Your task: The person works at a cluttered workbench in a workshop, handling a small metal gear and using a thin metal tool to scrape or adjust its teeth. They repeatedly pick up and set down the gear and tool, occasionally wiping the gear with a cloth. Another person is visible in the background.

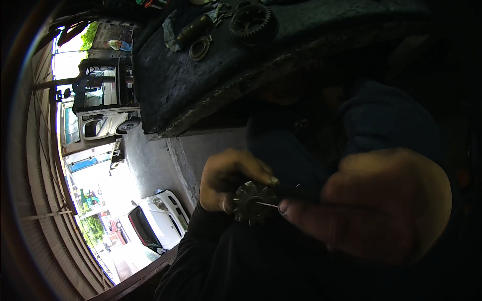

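My left hand (pixel 225 170) is closed around a small metal gear (pixel 246 204) with coarse teeth, its thumb near the upper rim. My right hand (pixel 374 205), large and close to the camera, grips a thin shiny metal pick or wire (pixel 267 204). The pick's thin end reaches across the gear's face to its centre; whether it enters the bore cannot be made out. Deep shadow hides much of the right hand's fingers and whatever part of the pick lies within them.
A dark, worn workbench (pixel 170 90) stands ahead. On it lie a larger toothed gear (pixel 246 22), a metal ring (pixel 200 48) and a cylindrical part (pixel 195 31). A person in dark blue clothing (pixel 386 118) is close by at the right. White vehicles, including a car (pixel 163 215), stand at the left.
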The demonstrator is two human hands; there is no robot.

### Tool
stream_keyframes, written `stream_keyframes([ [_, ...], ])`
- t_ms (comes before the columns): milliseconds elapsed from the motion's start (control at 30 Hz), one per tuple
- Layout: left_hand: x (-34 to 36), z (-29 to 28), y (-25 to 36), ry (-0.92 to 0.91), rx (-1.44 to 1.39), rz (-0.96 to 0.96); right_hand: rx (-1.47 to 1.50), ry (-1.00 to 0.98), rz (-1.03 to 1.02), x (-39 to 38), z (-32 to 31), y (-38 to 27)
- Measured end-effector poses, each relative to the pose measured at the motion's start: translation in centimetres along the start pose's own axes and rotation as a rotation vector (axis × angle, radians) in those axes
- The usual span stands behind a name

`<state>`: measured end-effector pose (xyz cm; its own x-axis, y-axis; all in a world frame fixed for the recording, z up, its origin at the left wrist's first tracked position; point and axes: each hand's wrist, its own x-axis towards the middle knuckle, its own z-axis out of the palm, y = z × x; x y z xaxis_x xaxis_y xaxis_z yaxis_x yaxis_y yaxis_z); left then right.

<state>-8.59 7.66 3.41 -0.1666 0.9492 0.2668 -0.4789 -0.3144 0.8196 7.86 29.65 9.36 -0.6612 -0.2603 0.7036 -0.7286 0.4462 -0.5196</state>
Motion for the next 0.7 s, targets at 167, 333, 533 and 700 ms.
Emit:
stream_keyframes([
  [167, 0.7, 0.5, -0.2, -0.024, -0.026, 0.022, -0.142, 0.055, -0.085, -0.2, 0.3, -0.1],
  [333, 0.6, 0.7, -0.3, -0.003, -0.07, 0.048, -0.093, 0.027, -0.057, -0.1, 0.3, -0.1],
  [533, 0.3, 0.1, -0.9, -0.036, -0.045, 0.001, -0.203, 0.098, -0.151, -0.5, 1.0, 0.3],
  [700, -1.0, -0.2, -3.4, -0.05, -0.21, 0.009, 0.042, -0.032, 0.034, 0.1, -0.9, -0.6],
])
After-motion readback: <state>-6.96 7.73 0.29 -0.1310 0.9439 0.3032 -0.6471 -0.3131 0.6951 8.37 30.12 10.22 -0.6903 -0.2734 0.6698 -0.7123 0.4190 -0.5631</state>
